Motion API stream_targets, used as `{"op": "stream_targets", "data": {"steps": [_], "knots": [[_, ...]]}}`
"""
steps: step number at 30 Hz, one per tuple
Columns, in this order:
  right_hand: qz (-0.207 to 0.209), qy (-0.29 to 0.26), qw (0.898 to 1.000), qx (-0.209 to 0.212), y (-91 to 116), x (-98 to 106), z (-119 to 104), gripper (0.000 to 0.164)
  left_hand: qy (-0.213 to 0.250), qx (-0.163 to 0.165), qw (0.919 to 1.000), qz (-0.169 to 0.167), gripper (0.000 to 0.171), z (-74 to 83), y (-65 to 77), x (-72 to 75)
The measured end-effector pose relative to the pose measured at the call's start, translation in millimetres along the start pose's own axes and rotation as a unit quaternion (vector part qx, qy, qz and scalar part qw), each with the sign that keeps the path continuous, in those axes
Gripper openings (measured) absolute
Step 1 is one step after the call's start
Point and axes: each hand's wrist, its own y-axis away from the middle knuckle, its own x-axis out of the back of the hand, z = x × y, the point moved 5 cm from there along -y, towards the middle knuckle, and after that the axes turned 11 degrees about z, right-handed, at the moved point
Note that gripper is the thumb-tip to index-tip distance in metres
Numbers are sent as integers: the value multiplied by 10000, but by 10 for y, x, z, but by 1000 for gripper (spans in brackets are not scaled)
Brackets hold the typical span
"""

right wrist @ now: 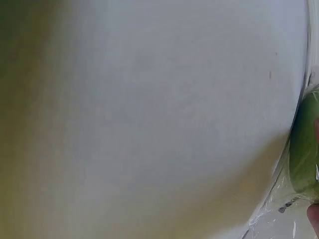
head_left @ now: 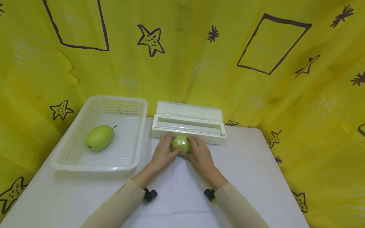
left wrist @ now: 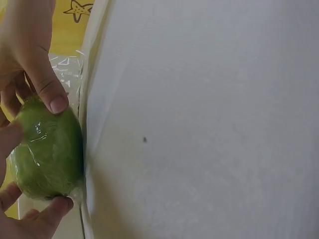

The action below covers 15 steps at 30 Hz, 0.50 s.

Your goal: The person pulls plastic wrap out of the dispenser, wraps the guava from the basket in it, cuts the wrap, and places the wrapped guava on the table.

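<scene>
A green pear [head_left: 180,143] sits just in front of the cling film box [head_left: 188,134], with shiny clear film over its skin. My left hand [head_left: 163,152] grips its left end and my right hand [head_left: 200,155] its right end, thumbs on the near side. The left wrist view shows the film-covered pear [left wrist: 47,149] between the fingers of both hands, with loose clear film [left wrist: 67,67] beyond it. In the right wrist view only part of the pear [right wrist: 303,144] shows at the edge; its dark stem [right wrist: 288,205] lies under film.
The box's lid [head_left: 189,109] stands raised at the back, and a film roll [head_left: 188,127] lies inside. To the left, a white plastic basket [head_left: 134,133] holds another green pear [head_left: 99,137]. A white cloth [head_left: 251,171] covers the table; a yellow curtain [head_left: 182,72] hangs behind.
</scene>
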Motion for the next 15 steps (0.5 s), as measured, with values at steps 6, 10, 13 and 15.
{"op": "stream_targets", "data": {"steps": [6, 10, 13, 15], "knots": [[144, 152, 9996, 169, -44, -46, -45, 84, -577, -269, 9979, -90, 74, -4, -22, -7], [185, 138, 9993, 306, -95, 2, -57, 81, -541, -401, 9976, -139, 73, -10, -53, 57], [75, 87, 9995, 303, -128, 47, -25, 82, -540, -525, 9971, -39, 77, -20, -59, 86], [-49, 104, 9995, 294, -143, 65, 8, 83, -747, -708, 9947, -2, 79, -7, -51, 80]]}}
